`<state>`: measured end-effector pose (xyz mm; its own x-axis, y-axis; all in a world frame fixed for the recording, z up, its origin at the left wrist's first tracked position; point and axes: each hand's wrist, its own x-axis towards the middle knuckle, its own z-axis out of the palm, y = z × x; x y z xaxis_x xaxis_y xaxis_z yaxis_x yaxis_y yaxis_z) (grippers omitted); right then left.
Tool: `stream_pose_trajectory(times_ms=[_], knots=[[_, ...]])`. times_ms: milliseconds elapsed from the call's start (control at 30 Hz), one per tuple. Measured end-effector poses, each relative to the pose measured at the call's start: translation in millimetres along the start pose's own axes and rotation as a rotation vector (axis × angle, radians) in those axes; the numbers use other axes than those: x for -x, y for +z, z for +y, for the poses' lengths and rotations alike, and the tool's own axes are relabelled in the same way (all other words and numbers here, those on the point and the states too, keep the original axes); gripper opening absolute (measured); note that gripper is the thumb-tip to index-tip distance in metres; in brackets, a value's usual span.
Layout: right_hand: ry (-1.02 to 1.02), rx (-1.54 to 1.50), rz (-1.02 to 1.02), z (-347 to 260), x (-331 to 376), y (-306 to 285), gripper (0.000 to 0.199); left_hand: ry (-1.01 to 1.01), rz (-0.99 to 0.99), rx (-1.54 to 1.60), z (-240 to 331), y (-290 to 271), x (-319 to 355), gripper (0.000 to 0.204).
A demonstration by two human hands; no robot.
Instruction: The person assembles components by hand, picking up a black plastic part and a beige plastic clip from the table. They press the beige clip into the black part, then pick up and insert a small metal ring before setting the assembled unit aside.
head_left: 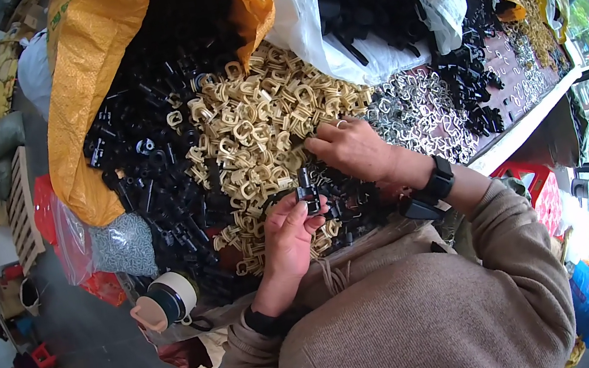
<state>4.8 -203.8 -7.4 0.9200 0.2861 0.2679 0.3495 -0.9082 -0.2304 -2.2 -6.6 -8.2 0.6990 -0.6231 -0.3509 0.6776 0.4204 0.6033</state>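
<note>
We hold the black part [308, 197] upright in the left hand [290, 238], its grip narrow around the lower end. The part sits near the lower edge of the heap of beige clips [250, 141]. The right hand [352, 151] (ring on one finger) reaches to the heap's right side; we cannot tell whether its grip holds anything. We note black fittings [159, 196] left of the heap and silver clips [424, 111] to its right
</note>
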Motion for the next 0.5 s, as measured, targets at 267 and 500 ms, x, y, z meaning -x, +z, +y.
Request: stream_pose_trajectory(times_ms=[267,500], knots=[[0.433,-1.027,-0.102,1,15,-15,0.015,-0.004,0.029,-0.002,1,-3,0,0.019],[0.47,-1.581,-0.045,-19,24,-23,0.02,-0.035,-0.019,-0.093,0,4,-4,0.02]])
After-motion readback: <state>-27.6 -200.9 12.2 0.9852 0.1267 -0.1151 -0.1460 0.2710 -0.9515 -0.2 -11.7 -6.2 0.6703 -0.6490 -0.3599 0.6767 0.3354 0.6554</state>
